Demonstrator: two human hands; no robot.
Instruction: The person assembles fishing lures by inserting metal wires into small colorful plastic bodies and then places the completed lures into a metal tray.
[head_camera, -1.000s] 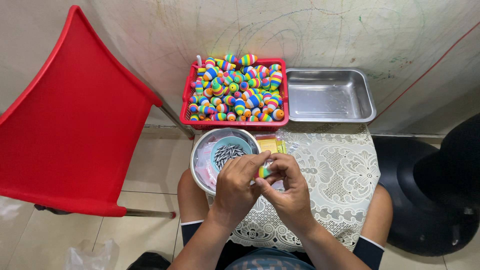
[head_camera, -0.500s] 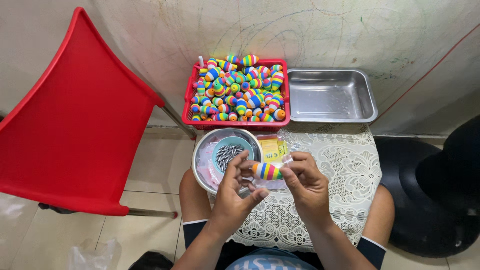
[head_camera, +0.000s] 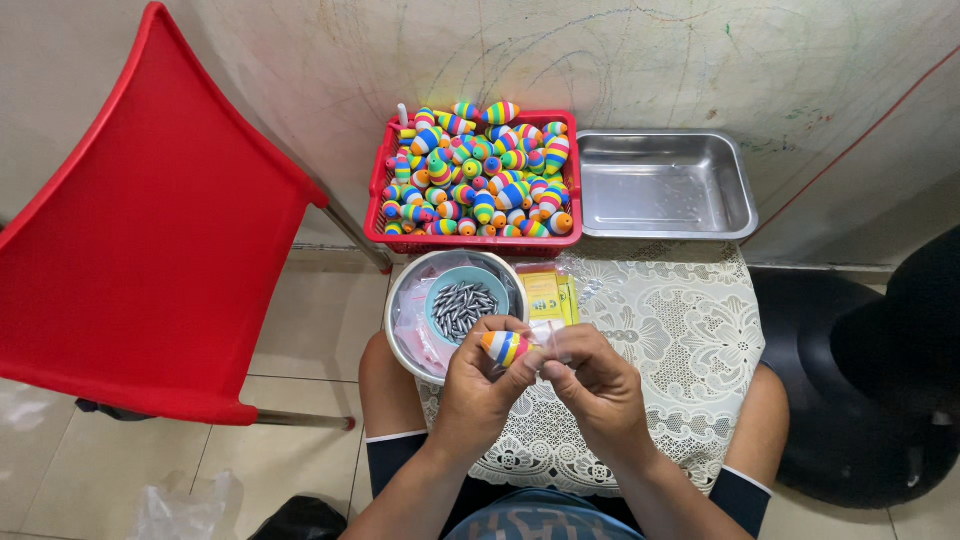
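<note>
Lower centre: my left hand (head_camera: 480, 385) grips a rainbow-striped float (head_camera: 505, 347); my right hand's (head_camera: 598, 390) fingers pinch something thin beside it. Judged step: fitting the float, which calls for steady alignment.

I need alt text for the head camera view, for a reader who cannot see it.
Two hands, left and right, hold a rainbow-striped float over a lace-covered lap. Ahead lie a bowl of grey weights, a red basket full of floats and an empty steel tray.
</note>
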